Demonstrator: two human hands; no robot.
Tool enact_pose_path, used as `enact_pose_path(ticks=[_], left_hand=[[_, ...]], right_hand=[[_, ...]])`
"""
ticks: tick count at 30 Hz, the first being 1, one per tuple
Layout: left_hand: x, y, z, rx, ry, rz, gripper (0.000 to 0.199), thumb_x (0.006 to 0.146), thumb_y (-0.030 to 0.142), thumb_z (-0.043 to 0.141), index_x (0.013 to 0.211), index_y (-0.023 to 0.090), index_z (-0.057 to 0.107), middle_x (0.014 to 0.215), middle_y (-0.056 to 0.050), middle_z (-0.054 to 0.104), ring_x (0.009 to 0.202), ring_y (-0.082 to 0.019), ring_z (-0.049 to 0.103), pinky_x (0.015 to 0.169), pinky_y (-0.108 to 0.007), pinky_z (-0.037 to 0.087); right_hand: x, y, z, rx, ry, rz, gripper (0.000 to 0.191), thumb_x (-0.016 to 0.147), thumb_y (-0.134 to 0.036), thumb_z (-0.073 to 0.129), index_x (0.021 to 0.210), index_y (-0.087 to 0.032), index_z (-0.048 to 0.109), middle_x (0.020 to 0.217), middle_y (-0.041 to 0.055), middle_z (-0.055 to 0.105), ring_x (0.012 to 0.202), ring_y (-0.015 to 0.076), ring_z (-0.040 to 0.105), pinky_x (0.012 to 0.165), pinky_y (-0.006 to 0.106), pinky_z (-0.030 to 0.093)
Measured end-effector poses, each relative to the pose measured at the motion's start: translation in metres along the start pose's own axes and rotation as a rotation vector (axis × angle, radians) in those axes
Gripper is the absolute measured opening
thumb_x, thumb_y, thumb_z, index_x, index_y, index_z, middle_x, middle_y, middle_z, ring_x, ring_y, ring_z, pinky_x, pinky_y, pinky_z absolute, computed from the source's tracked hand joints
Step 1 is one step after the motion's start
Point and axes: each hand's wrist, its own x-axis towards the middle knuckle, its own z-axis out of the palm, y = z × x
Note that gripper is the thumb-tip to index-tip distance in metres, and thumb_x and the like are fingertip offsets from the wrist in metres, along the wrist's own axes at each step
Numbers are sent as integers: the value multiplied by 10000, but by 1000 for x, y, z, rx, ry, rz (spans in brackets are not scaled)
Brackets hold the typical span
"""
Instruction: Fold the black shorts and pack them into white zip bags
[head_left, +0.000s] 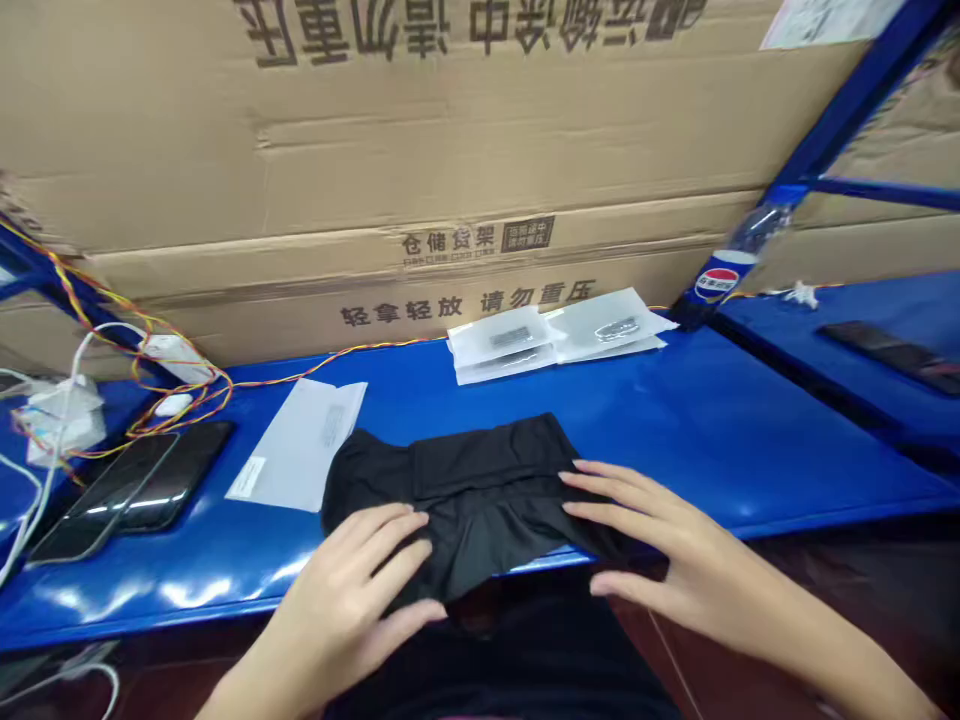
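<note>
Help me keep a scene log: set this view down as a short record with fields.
Surface: blue shelf
Item: black cloth, partly folded, near edge over the shelf's front
Left hand: resting on the cloth's near left part
Right hand: spread, touching its right end
To the left: white packet, phones, wires
Behind: more packets, cardboard box
Back right: bottle

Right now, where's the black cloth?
Head view, lower centre: the black cloth lies over the front edge of the blue shelf, between your left hand and right hand.
</note>
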Motion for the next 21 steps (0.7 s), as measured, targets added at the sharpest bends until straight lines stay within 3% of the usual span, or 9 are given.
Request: enact_pose_path(ticks=[3, 7, 9, 12, 14, 16, 19, 21], left_hand=[[-19, 7, 7, 73, 40, 86, 240, 1075, 272, 597, 1173, 108, 742, 1161, -163, 810, 1121, -299, 763, 936, -433, 668], [-36, 8, 7, -7, 174, 66, 307, 1004, 10, 554, 1214, 123, 748, 1188, -137, 815, 1180, -261, 754, 1009, -384, 640], [-34, 2, 4, -126, 222, -52, 304, 992, 24, 586, 1181, 176, 769, 1127, -91, 832, 1081, -218, 788, 967, -320, 649], [-18, -16, -1, -259, 225, -358, 158, 1015, 216, 658, 1045, 242, 811, 973, -25, 846, 872, -194, 813, 825, -274, 667], [-2, -34, 0, -295, 196, -575, 197, 1006, 378, 684, 976, 241, 822, 932, -24, 848, 838, -220, 814, 794, -302, 671], [13, -55, 5, -308, 142, -698, 275, 989, 462, 679, 1001, 227, 821, 950, -42, 849, 862, -248, 812, 813, -348, 672], [27, -78, 17, -179, 34, -654, 281, 953, 417, 700, 1126, 217, 794, 943, -60, 828, 881, -273, 783, 847, -423, 660], [29, -82, 24, -89, 21, -550, 251, 959, 338, 671, 1149, 216, 781, 1011, -86, 812, 975, -297, 756, 914, -477, 638]], right_hand=[[-16, 10, 15, 47, 109, -50, 389, 1004, -259, 698, 1390, -302, 705, 1524, 75, 657, 1498, 314, 536, 1136, 514, 577], [-22, 12, 17, 161, 217, -80, 453, 989, -43, 520, 1246, -315, 774, 1345, 35, 773, 1393, 248, 642, 1086, 409, 604], [-16, 8, 11, 248, 237, -41, 390, 991, -77, 547, 1158, -320, 802, 1217, 28, 816, 1280, 246, 710, 1009, 372, 628], [6, 4, 2, 397, 304, 147, 155, 1009, -281, 661, 1006, -285, 816, 1041, 49, 821, 1027, 249, 768, 872, 343, 635], [27, 7, 0, 476, 375, 307, 206, 984, -434, 706, 971, -250, 798, 997, 63, 803, 937, 252, 757, 835, 350, 622], [48, 14, 3, 524, 395, 417, 340, 964, -535, 690, 1073, -225, 775, 927, 62, 780, 859, 253, 739, 797, 369, 613], [73, 27, 13, 412, 301, 490, 497, 938, -556, 651, 1262, -184, 714, 791, 30, 698, 705, 240, 668, 727, 403, 592], [80, 32, 19, 252, 270, 496, 467, 920, -515, 650, 1247, -189, 723, 896, 66, 701, 779, 259, 675, 804, 442, 591]])
